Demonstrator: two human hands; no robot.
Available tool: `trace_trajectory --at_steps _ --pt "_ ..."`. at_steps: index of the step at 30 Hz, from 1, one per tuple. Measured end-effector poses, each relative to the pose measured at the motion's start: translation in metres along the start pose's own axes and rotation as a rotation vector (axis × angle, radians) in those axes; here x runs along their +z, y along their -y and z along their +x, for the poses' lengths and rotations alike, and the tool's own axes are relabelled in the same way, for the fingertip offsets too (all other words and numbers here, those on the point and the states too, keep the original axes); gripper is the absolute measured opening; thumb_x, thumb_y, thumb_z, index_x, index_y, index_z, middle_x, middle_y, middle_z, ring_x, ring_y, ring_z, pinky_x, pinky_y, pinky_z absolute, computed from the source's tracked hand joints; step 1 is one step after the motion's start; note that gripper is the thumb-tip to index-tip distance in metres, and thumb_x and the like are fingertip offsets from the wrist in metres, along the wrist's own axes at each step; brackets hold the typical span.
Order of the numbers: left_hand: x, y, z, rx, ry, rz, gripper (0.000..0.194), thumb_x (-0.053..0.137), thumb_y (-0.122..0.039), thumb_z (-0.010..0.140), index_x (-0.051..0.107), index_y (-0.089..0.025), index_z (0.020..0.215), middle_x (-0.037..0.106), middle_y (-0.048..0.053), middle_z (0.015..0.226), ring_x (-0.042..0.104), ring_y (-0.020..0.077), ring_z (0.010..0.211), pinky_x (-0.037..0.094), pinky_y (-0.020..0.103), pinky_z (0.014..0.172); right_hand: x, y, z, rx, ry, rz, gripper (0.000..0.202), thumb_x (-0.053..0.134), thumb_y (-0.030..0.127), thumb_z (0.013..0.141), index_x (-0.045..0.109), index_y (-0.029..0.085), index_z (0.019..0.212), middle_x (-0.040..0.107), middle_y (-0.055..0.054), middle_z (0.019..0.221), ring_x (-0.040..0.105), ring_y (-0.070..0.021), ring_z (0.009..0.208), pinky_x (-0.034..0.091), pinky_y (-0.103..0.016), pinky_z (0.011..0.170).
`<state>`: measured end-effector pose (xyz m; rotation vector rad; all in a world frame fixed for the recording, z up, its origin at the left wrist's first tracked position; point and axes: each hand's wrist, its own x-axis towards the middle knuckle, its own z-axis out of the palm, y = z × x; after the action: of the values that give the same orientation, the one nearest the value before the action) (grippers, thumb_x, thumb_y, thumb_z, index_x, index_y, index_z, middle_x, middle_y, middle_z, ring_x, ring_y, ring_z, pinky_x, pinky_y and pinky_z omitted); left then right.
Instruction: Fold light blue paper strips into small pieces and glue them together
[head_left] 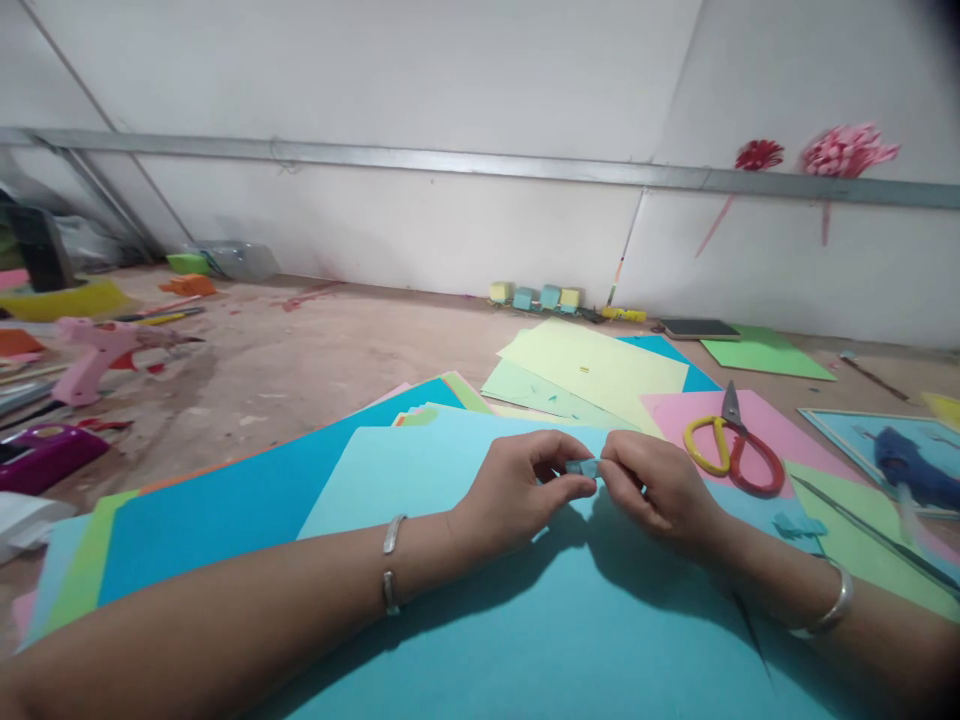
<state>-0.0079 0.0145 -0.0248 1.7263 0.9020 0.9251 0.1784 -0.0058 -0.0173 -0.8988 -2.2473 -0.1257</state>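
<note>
Between my two hands is a small light-blue piece of paper, held above large light-blue sheets. My left hand pinches its left end between thumb and fingers. On its right end the fingertips of my right hand are pressed together. Part of the piece is hidden by the fingers. To the right of my right hand lie scissors with one yellow and one red handle, on a pink sheet. Small blue paper scraps lie near my right forearm.
A pink glue gun and a purple tool lie at the left. Small yellow and blue paper cubes stand by the wall. Pale yellow sheets lie ahead. A long thin dark tool and a blue glue gun are at the right.
</note>
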Motion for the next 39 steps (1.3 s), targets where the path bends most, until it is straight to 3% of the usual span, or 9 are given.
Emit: trace_trajectory --at_steps 7,11,14,18,24,27,30,33,39 --pt "-0.003 0.002 0.007 -0.117 -0.1 -0.07 0.007 0.073 -0.013 0.063 0.068 -0.017 0.065 0.069 0.001 0.065 0.06 0.0133 0.061 0.048 0.025 0.058 0.01 -0.017 -0.004 -0.139 -0.052 -0.019 0.019 0.043 0.013 0.093 0.056 0.019 0.08 0.057 -0.002 0.065 0.05 -0.0158 0.062 0.039 -0.027 0.057" --pt "-0.005 0.003 0.008 -0.116 -0.133 -0.04 0.009 0.075 -0.01 0.062 0.069 -0.017 0.061 0.07 0.002 0.062 0.061 0.0139 0.058 0.049 0.026 0.058 0.01 -0.015 -0.005 -0.159 -0.06 -0.025 0.017 0.045 0.014 0.094 0.06 0.018 0.088 0.065 -0.005 0.072 0.056 -0.0165 0.065 0.044 -0.028 0.058" --pt "-0.005 0.002 0.006 -0.026 -0.18 0.077 0.012 0.076 -0.008 0.062 0.07 -0.017 0.06 0.072 0.002 0.063 0.06 0.0132 0.056 0.048 0.026 0.057 0.009 -0.007 -0.006 -0.066 -0.059 0.022 0.014 0.049 0.022 0.096 0.061 0.018 0.1 0.071 -0.008 0.085 0.064 -0.0171 0.075 0.051 -0.029 0.064" --pt "-0.005 0.0 0.004 0.06 -0.177 0.181 0.011 0.076 -0.01 0.065 0.071 -0.019 0.061 0.072 0.002 0.062 0.06 0.013 0.056 0.049 0.026 0.058 0.009 0.006 -0.006 0.126 -0.045 0.159 0.011 0.054 0.022 0.094 0.064 0.019 0.092 0.073 -0.004 0.081 0.066 -0.015 0.07 0.053 -0.027 0.064" --pt "-0.005 0.003 0.01 -0.072 -0.051 -0.002 0.009 0.075 -0.009 0.064 0.072 -0.017 0.066 0.072 0.0 0.065 0.061 0.0121 0.059 0.049 0.025 0.062 0.007 -0.001 -0.003 0.396 0.038 0.39 0.011 0.059 0.025 0.088 0.067 0.018 0.091 0.073 -0.005 0.081 0.065 -0.0161 0.069 0.054 -0.029 0.063" --pt "-0.006 0.006 0.013 -0.143 -0.031 -0.109 0.007 0.071 -0.01 0.065 0.071 -0.015 0.069 0.069 0.0 0.063 0.059 0.0117 0.059 0.047 0.025 0.061 0.006 -0.007 -0.002 0.442 0.111 0.47 0.018 0.058 0.024 0.084 0.066 0.017 0.098 0.072 -0.006 0.084 0.065 -0.0162 0.071 0.055 -0.03 0.064" --pt "-0.007 0.006 0.014 -0.174 -0.035 -0.139 0.002 0.068 -0.013 0.068 0.068 -0.014 0.069 0.063 -0.002 0.059 0.055 0.0104 0.055 0.044 0.025 0.057 0.006 -0.007 -0.002 0.434 0.13 0.389 0.018 0.054 0.016 0.079 0.065 0.017 0.094 0.068 -0.003 0.077 0.061 -0.0148 0.065 0.053 -0.029 0.062" --pt "-0.007 0.004 0.013 -0.182 -0.034 -0.128 0.002 0.067 -0.014 0.068 0.066 -0.015 0.07 0.061 -0.003 0.058 0.055 0.01 0.053 0.044 0.024 0.056 0.009 -0.004 -0.004 0.397 0.067 0.216 0.018 0.05 0.012 0.078 0.064 0.018 0.086 0.068 -0.003 0.076 0.061 -0.0157 0.067 0.05 -0.029 0.063" --pt "-0.006 0.004 0.012 -0.167 -0.033 -0.113 0.005 0.065 -0.019 0.069 0.063 -0.016 0.072 0.06 -0.004 0.057 0.056 0.0102 0.051 0.044 0.023 0.054 0.013 0.004 -0.006 0.333 0.009 0.049 0.015 0.05 0.017 0.086 0.064 0.017 0.083 0.067 -0.005 0.074 0.06 -0.0167 0.066 0.046 -0.029 0.061"
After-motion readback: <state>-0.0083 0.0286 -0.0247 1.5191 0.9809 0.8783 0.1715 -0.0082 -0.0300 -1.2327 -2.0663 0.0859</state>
